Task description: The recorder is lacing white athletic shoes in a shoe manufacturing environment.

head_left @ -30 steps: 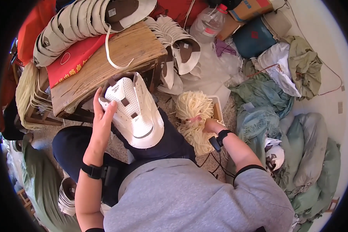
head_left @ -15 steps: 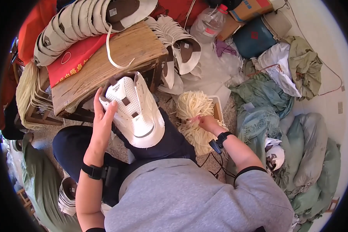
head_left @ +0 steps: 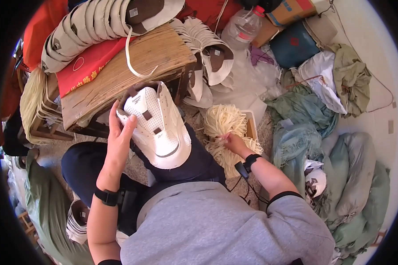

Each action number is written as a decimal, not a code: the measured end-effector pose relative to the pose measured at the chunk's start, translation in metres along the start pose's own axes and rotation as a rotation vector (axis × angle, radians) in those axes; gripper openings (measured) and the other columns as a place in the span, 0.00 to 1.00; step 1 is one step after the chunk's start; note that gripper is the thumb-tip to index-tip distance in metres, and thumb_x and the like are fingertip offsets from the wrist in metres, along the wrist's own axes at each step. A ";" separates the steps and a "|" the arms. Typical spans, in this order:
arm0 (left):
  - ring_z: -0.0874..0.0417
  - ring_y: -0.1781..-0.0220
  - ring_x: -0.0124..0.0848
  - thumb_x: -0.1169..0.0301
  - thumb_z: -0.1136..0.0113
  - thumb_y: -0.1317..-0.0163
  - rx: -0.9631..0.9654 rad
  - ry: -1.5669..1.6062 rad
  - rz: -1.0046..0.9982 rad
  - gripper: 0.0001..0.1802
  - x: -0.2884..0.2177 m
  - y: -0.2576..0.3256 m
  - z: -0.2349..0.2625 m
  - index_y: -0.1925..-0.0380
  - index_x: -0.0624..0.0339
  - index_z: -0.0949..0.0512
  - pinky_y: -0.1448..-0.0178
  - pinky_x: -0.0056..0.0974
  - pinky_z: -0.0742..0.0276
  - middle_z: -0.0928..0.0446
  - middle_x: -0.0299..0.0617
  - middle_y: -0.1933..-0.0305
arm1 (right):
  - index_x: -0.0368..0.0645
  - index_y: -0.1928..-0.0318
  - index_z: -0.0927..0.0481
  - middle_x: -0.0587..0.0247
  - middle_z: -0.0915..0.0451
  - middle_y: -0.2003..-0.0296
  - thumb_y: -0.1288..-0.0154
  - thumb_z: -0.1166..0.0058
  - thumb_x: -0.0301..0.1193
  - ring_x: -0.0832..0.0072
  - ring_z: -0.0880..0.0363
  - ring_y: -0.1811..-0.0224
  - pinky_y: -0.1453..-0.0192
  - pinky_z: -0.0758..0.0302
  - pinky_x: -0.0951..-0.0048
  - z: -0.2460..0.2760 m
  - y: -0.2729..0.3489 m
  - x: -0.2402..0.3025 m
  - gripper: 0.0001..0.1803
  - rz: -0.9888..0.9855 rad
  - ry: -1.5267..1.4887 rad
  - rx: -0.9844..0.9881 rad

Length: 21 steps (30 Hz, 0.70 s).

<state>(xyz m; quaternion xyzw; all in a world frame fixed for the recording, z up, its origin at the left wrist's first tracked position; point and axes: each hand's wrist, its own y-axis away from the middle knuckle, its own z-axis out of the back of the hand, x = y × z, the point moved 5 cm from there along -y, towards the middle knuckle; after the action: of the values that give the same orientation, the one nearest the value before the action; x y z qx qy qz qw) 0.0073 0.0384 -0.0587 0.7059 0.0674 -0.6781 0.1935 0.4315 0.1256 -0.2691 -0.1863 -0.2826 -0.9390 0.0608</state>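
A white shoe upper (head_left: 163, 139) with brown patches and a perforated tongue rests over my thigh, its rounded toe pointing toward me. My left hand (head_left: 120, 132) grips its left side, thumb on the outside near the collar and the other fingers partly hidden behind. To the right, my right hand (head_left: 234, 143) reaches into a heap of cream shoelaces (head_left: 225, 121) that spills over a white box (head_left: 251, 126). Its fingertips are pinched together on some of the laces; how many cannot be made out.
A wooden bench (head_left: 119, 75) stands ahead, carrying a row of nested shoe uppers (head_left: 90, 31), a red cloth (head_left: 84, 73) and one loose lace. More uppers (head_left: 214, 59) lie beside it. Cloth sacks (head_left: 351, 172) line the right; a plastic jug (head_left: 243, 28) stands at the back.
The view has shifted slightly, so everything sits a little further right. My right hand stays at the lace heap, its fingers slightly changed; my left hand still holds the shoe upper.
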 end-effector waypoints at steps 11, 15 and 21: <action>0.20 0.53 0.29 0.77 0.37 0.43 -0.045 -0.504 -0.681 0.25 -0.071 0.044 -0.015 0.42 0.63 0.26 0.53 0.30 0.26 0.27 0.47 0.39 | 0.45 0.61 0.23 0.75 0.25 0.73 0.27 0.47 0.35 0.87 0.24 0.70 0.68 0.28 0.78 0.119 0.045 0.161 0.08 0.192 -0.797 0.459; 0.20 0.61 0.26 0.69 0.35 0.37 0.648 0.330 -0.127 0.35 -0.076 0.057 -0.066 0.32 0.64 0.37 0.56 0.30 0.24 0.26 0.44 0.39 | 0.42 0.59 0.22 0.76 0.25 0.72 0.26 0.49 0.30 0.86 0.25 0.69 0.65 0.28 0.80 0.166 0.128 0.292 0.05 0.838 -0.664 0.354; 0.28 0.70 0.18 0.66 0.47 0.25 0.750 0.164 0.165 0.15 -0.049 0.061 -0.042 0.45 0.60 0.23 0.65 0.24 0.30 0.23 0.33 0.67 | 0.40 0.61 0.22 0.78 0.27 0.72 0.28 0.47 0.27 0.89 0.31 0.68 0.63 0.30 0.81 0.208 0.124 0.307 0.04 0.760 -0.697 0.016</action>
<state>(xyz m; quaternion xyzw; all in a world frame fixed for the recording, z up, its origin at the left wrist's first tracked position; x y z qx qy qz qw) 0.0648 0.0059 0.0008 0.7823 -0.2269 -0.5793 -0.0300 0.2413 0.1353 0.0721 -0.5773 -0.2056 -0.7305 0.3013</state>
